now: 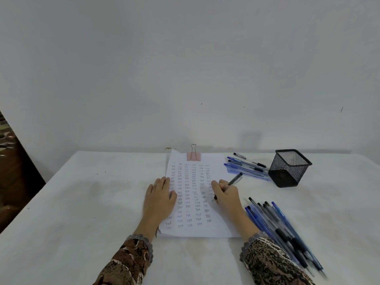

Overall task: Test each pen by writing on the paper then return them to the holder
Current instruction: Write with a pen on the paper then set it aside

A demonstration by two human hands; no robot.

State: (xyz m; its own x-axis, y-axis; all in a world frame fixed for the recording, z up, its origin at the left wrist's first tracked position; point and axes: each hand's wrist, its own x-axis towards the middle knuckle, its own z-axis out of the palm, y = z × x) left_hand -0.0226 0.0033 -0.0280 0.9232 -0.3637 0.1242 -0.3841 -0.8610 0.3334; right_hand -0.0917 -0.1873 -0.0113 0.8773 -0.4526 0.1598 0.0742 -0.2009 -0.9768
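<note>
A white sheet of paper [195, 231] lies in the middle of the table, filled with columns of the word "Test". My left hand [159, 199] rests flat on its left edge, fingers apart. My right hand [225, 195] grips a black pen [235, 179] with its tip down on the paper's right side. A black mesh pen holder [289, 167] stands at the back right and looks empty. Several blue and black pens [246, 165] lie between the paper and the holder. A second pile of pens [281, 229] lies by my right forearm.
A pink binder clip [193, 156] holds the paper's top edge. The table [82, 202] has a white cloth and stands against a plain white wall. A dark wooden piece of furniture [14, 171] is at the far left.
</note>
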